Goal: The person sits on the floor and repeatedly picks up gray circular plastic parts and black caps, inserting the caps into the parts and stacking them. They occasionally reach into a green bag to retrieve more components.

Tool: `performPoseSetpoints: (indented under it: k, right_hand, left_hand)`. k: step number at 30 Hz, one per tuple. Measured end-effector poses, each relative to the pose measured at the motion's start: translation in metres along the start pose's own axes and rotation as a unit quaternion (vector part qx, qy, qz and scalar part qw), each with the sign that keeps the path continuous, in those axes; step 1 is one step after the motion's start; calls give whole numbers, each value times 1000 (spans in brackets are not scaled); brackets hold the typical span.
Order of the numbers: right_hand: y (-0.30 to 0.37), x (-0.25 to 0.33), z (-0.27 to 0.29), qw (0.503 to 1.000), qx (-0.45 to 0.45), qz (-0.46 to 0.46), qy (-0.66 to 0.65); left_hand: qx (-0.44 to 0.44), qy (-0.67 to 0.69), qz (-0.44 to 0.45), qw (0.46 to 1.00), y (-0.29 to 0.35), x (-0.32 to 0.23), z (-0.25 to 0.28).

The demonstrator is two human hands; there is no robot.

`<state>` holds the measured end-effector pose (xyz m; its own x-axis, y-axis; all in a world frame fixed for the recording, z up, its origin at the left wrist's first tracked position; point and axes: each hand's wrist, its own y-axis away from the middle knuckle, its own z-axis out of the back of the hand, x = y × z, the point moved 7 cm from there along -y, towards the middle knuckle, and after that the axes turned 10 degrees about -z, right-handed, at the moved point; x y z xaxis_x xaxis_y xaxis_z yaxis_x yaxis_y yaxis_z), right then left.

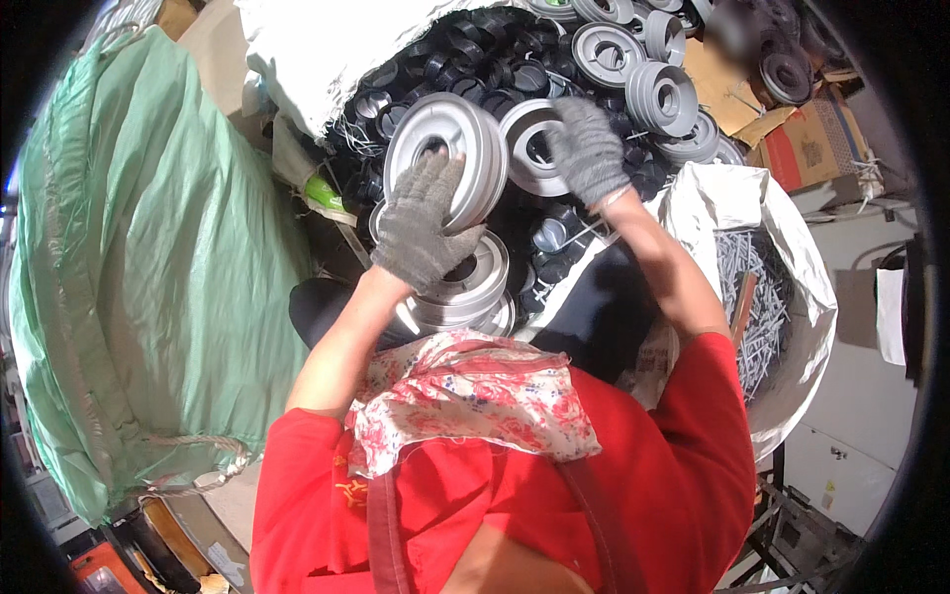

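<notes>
My left hand [424,223], in a grey work glove, lies with stretched fingers and thumb apart on a tilted stack of grey ridged plastic rings [490,163]. Its fingertips reach the stack's centre hole. To the right, my gloved right hand [590,148] has its fingers over the right edge of another grey plastic ring [520,139] and grips it there; part of that ring is hidden under the glove. Below my left hand, more grey rings [460,312] are piled near my lap. Black plastic caps [485,45] lie loose beneath and behind the rings.
Several grey rings [661,99] lie at the far right by cardboard [807,144]. A white sack [802,228] of thin grey plastic pieces [757,307] stands right. A large green sack [178,277] fills the left. Another white sack [317,59] borders the caps.
</notes>
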<state>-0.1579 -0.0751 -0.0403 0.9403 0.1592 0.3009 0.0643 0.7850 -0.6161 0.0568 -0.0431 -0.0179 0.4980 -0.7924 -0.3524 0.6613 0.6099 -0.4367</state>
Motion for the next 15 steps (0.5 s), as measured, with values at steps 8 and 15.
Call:
performPoseSetpoints:
  k: [8,15]
  right_hand:
    - [8,-123,-28,957,162,-231,69]
    - [-30,-8,-26,969,191,155,-29]
  left_hand:
    - [39,380,265,886,1,43,-36]
    - [-149,741,384,530,-17,29,-61]
